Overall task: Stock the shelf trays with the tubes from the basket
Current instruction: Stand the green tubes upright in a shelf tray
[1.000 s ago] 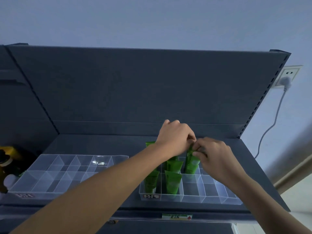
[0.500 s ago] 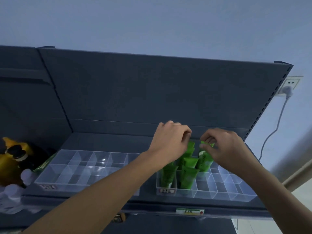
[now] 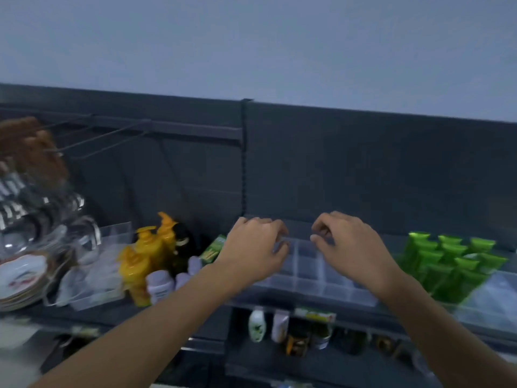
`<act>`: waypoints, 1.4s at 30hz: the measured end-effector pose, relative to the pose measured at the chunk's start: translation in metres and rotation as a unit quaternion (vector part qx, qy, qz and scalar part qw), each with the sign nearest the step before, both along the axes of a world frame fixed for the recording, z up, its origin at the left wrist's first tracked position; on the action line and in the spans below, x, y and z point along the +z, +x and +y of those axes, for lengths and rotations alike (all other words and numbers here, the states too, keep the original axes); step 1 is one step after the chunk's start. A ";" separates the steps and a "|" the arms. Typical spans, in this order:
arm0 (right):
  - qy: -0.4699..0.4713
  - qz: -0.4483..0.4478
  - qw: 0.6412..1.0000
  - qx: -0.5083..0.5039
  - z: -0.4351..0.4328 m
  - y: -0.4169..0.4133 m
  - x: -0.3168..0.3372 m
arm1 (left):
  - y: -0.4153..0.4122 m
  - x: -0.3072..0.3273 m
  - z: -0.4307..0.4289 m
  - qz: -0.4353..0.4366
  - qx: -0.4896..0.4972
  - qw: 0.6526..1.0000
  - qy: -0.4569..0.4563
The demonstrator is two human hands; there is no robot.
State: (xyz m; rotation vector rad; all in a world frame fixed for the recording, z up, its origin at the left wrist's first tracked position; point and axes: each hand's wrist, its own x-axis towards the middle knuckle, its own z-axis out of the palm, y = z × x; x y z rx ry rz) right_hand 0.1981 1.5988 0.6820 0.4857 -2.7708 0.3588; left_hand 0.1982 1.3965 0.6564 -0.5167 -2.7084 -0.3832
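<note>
Tubes (image 3: 447, 261) upright, long axis vertical; left hand (image 3: 251, 253), right hand (image 3: 352, 247) fingers (image 3: 275, 228) loosely curled, empty.

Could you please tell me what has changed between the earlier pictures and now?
Both hands left the green tubes and moved left; the left hand and right hand now hover with curled fingers over the empty clear tray. The right hand let go of the tube it pinched. The tubes stay upright.
</note>
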 end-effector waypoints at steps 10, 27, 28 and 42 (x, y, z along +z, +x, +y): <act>-0.087 -0.055 0.991 0.086 -0.203 0.072 -0.130 | 0.080 -0.134 -0.215 -0.165 0.058 0.985 -0.006; 0.087 -0.380 0.920 0.051 -0.311 0.136 -0.574 | 0.136 -0.563 -0.289 -0.438 0.070 0.860 -0.251; 0.117 -0.364 0.922 0.059 -0.311 0.139 -0.592 | 0.135 -0.571 -0.289 -0.434 0.065 0.856 -0.274; -0.042 -0.440 0.897 -0.021 -0.299 0.154 -0.607 | 0.138 -0.552 -0.295 -0.427 0.075 0.884 -0.177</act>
